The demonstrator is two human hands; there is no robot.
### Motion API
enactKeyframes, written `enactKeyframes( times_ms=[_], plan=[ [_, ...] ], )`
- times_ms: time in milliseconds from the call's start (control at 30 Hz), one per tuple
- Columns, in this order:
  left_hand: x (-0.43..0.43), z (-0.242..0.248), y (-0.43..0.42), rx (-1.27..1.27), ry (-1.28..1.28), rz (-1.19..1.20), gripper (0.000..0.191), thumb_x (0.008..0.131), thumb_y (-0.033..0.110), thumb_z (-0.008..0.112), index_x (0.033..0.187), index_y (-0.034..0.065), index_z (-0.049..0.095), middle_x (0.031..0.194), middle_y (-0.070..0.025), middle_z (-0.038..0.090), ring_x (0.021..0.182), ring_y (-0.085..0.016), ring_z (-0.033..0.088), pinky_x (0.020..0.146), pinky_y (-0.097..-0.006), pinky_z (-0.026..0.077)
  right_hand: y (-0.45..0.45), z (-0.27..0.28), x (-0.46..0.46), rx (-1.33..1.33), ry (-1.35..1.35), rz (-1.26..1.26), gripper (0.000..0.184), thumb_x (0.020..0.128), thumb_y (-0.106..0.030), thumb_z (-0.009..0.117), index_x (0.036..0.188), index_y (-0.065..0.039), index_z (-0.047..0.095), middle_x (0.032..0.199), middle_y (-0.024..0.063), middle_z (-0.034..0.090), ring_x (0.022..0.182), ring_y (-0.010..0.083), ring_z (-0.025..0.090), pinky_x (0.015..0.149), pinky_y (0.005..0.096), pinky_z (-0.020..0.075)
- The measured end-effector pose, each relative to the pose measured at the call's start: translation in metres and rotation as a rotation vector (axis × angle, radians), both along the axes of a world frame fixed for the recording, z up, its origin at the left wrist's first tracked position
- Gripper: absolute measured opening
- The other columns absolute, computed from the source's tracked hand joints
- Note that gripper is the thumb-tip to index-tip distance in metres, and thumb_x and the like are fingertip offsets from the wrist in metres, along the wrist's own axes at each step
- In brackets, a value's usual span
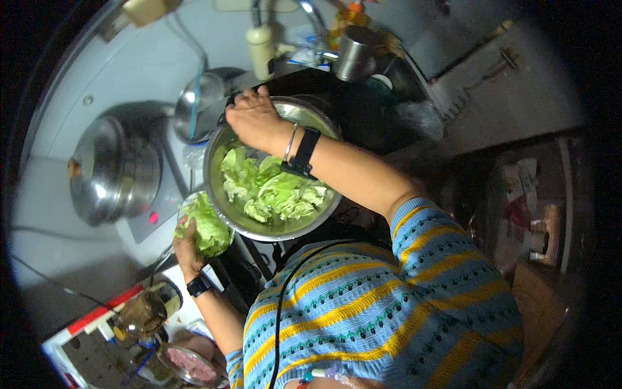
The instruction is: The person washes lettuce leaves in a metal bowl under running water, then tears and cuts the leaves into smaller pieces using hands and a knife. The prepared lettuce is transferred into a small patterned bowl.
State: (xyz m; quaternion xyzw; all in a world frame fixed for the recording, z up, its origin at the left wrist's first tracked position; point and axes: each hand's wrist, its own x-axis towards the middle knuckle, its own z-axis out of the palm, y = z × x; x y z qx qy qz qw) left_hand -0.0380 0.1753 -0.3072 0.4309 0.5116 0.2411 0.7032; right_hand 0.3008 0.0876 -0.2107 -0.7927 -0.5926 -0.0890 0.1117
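A round stainless steel basin lies in front of me, with torn lettuce leaves at the bottom in what looks like water. My right hand grips its far left rim, the fingers bent over the edge and partly hidden. The right forearm crosses above the basin. Just left of it, more lettuce is heaped in a pale dish, of which only a bit of rim shows. My left hand holds this heap from its left side, fingers on the leaves.
A large steel pot stands on an induction cooktop at left. Behind the basin are a smaller steel pan, a faucet and a steel cup. A bowl of pink meat sits at lower left.
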Motion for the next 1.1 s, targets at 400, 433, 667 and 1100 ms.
enactKeyframes(
  times_ms=[400,433,667,1100],
  plan=[
    [-0.006,-0.008,0.026,0.194,0.265,-0.18,0.04,0.095,0.025,0.067,0.131,0.0103,0.061,0.098,-0.0013,0.061,0.081,-0.014,0.057,0.065,-0.0301,0.053,-0.247,0.08,0.03,0.331,0.264,-0.067,0.035,0.081,-0.023,0.075,0.112,-0.009,0.068,0.096,0.0074,0.059,0.102,0.0265,0.055,0.096,0.0457,0.0376],
    [-0.007,-0.009,0.033,0.137,0.356,-0.217,0.038,0.095,0.027,0.067,0.129,0.0094,0.062,0.099,-0.0014,0.062,0.085,-0.015,0.059,0.07,-0.0318,0.054,-0.271,0.076,0.035,0.295,0.302,-0.114,0.036,0.08,-0.023,0.077,0.113,-0.01,0.068,0.095,0.0068,0.059,0.1,0.0261,0.055,0.096,0.0451,0.0382],
    [-0.014,-0.029,0.058,0.108,0.229,-0.303,0.058,0.092,0.044,0.068,0.138,0.012,0.054,0.133,-0.0076,0.058,0.112,-0.024,0.06,0.085,-0.0426,0.054,-0.428,-0.017,0.02,0.568,0.309,-0.769,0.048,0.087,-0.025,0.076,0.126,-0.003,0.058,0.117,0.017,0.062,0.106,0.0348,0.059,0.094,0.0417,0.0475],
    [-0.015,-0.032,0.073,0.126,0.261,-0.503,0.072,0.097,0.052,0.055,0.147,0.0015,0.046,0.147,-0.0122,0.049,0.133,-0.027,0.047,0.104,-0.0411,0.043,-0.577,-0.16,-0.027,0.863,0.647,-1.719,0.046,0.094,-0.027,0.069,0.13,-0.001,0.055,0.127,0.0153,0.059,0.112,0.031,0.057,0.098,0.0403,0.0457]
  ],
)
